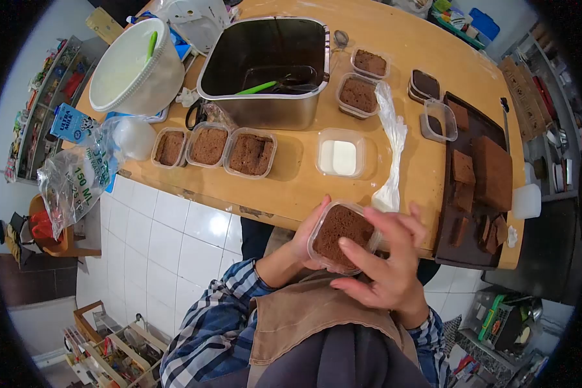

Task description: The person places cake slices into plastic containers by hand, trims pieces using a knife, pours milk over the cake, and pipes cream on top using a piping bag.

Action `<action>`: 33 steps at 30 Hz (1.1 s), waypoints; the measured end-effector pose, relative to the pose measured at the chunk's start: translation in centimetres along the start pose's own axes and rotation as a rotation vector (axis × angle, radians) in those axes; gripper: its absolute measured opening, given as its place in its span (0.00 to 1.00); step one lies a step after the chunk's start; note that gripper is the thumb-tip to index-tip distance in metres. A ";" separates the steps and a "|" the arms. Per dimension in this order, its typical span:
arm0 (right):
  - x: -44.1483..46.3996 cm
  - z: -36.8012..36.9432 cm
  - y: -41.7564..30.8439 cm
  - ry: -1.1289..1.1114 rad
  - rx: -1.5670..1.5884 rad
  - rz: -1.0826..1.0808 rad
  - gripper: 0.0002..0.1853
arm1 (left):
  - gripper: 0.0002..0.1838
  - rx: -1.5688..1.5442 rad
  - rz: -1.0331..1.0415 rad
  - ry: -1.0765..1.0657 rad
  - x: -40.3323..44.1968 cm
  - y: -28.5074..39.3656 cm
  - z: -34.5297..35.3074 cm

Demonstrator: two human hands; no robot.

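My left hand [301, 244] is wrapped round a square clear plastic cup of chocolate cake [340, 227], held in front of the table edge. Over the cup's right side is my right hand [391, 265], its fingers spread. One fingertip is at the cake's surface; whether it presses is unclear. Just beyond my hands, a clear cup with a white layer [340, 157] stands on the table. To its right lies a long white piping bag [390, 142], its lower end partly behind my right hand.
Several cake-filled cups [251, 154] stand at the left and back. A deep metal pan [304, 111] holds dark sauce and a green-handled tool. A white tub [129, 71] is at left. A dark tray [456, 194] at right bears cake pieces [491, 171].
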State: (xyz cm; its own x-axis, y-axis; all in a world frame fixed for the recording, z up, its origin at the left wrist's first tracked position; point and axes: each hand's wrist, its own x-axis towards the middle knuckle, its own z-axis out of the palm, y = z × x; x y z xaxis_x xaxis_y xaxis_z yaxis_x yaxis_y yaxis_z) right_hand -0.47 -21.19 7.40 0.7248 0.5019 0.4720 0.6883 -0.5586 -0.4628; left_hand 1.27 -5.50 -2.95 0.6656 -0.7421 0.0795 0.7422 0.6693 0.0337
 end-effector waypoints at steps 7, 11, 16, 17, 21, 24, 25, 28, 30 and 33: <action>-0.4 0.2 -0.4 -0.063 -0.007 -0.041 0.20 | 0.35 -0.118 -0.062 0.085 0.0 -0.2 0.5; -0.4 0.8 -0.3 -0.080 -0.009 -0.060 0.20 | 0.34 -0.142 -0.093 0.066 0.1 -0.3 0.2; -0.4 0.7 -0.3 -0.084 -0.002 -0.061 0.23 | 0.34 -0.002 -0.110 0.072 0.1 -0.4 -0.9; -0.4 0.5 -0.2 -0.078 0.009 -0.055 0.24 | 0.34 0.017 -0.115 0.077 0.1 -0.4 -0.6; 0.1 0.0 -0.1 -0.082 -0.044 0.018 0.28 | 0.34 0.654 -0.020 0.226 0.5 -0.2 3.3; 0.1 -0.1 0.3 -0.077 -0.033 0.030 0.30 | 0.34 0.603 -0.062 0.291 0.6 -0.5 2.1; 0.1 -0.4 0.3 -0.077 -0.034 0.031 0.31 | 0.33 0.449 -0.102 0.268 0.4 -0.4 1.1; 0.3 -0.9 0.7 -0.069 -0.096 0.058 0.32 | 0.32 0.055 -0.179 0.207 -0.2 -0.4 -0.5; 0.4 -1.0 1.0 -0.061 -0.106 0.069 0.33 | 0.33 0.099 -0.187 0.267 -0.1 -0.4 0.2; 0.2 -1.5 1.4 -0.034 -0.048 0.074 0.30 | 0.35 -0.070 -0.204 0.131 0.0 -0.2 -0.1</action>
State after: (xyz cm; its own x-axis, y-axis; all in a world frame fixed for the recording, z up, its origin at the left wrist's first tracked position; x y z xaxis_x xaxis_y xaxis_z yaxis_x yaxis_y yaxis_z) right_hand 0.58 -22.83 7.94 0.7749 0.4793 0.4120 0.6309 -0.6254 -0.4591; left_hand 1.15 -5.61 -3.07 0.5029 -0.8628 -0.0520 0.8626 0.5048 -0.0334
